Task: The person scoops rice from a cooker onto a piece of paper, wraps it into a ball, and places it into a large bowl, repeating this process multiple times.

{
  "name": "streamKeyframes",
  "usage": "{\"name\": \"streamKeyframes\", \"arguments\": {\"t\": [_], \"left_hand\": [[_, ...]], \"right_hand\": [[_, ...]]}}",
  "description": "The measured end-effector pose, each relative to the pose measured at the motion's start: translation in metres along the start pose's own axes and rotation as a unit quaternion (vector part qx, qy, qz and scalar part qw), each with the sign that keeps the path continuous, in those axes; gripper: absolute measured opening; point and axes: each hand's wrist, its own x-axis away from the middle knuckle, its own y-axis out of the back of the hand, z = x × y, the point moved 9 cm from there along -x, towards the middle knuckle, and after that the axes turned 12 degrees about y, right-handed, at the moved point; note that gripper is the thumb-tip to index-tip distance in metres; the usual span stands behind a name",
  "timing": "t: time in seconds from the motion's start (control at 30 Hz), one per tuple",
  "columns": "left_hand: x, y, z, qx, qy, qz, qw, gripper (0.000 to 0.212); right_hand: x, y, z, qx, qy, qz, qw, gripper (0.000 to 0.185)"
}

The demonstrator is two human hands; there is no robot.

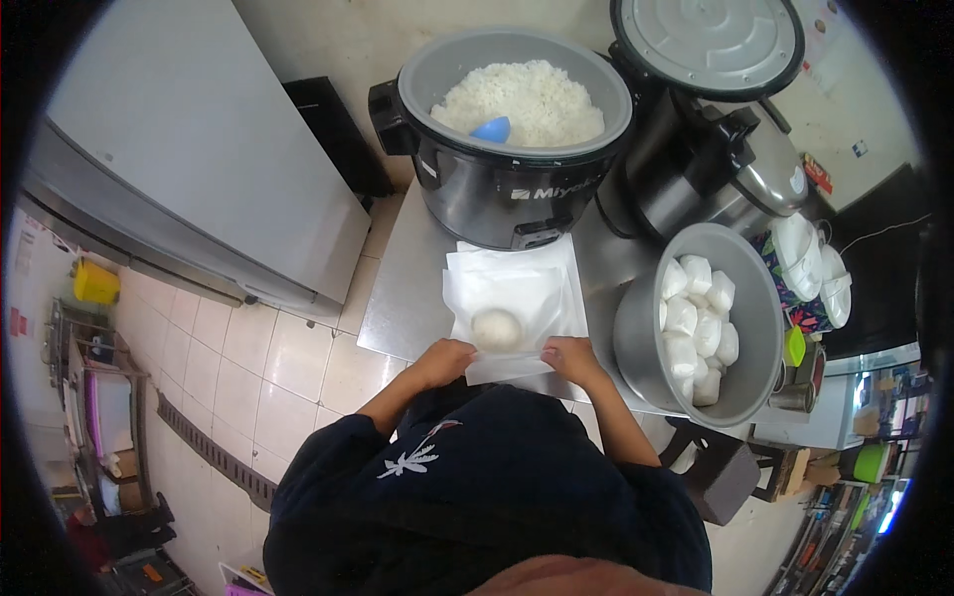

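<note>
My left hand (447, 361) grips the near left edge of a white wrapping sheet (507, 287), and my right hand (570, 359) grips its near right edge. A rounded mound of cooked rice (497, 330) lies on the sheet between them, partly under its folded near edge. More white sheets are stacked beneath. Behind them stands a black Miyako rice cooker (492, 197) without its lid, full of cooked rice (525, 100) with a blue scoop (493, 130) in it. To the right, a grey metal pot (641, 346) holds several white wrapped rice packets (680, 316).
The steel table (399, 298) ends near my body. A second cooker (674, 167) with a raised lid (708, 37) stands at the back right, beside patterned containers (797, 257). A grey refrigerator (216, 149) is at the left. A person's legs (141, 525) show at the far lower left.
</note>
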Motion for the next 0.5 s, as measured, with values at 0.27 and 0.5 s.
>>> {"name": "streamKeyframes", "arguments": {"t": [0.27,0.5], "left_hand": [[-0.005,0.027,0.062,0.171,0.190,-0.310,0.916,0.024],[-0.038,0.005,0.073,-0.099,0.225,-0.168,0.955,0.019]], "right_hand": [[-0.005,0.009,-0.046,-0.056,-0.167,-0.185,0.967,0.024],[-0.020,-0.022,-0.064,0.128,-0.162,-0.045,0.977,0.023]]}}
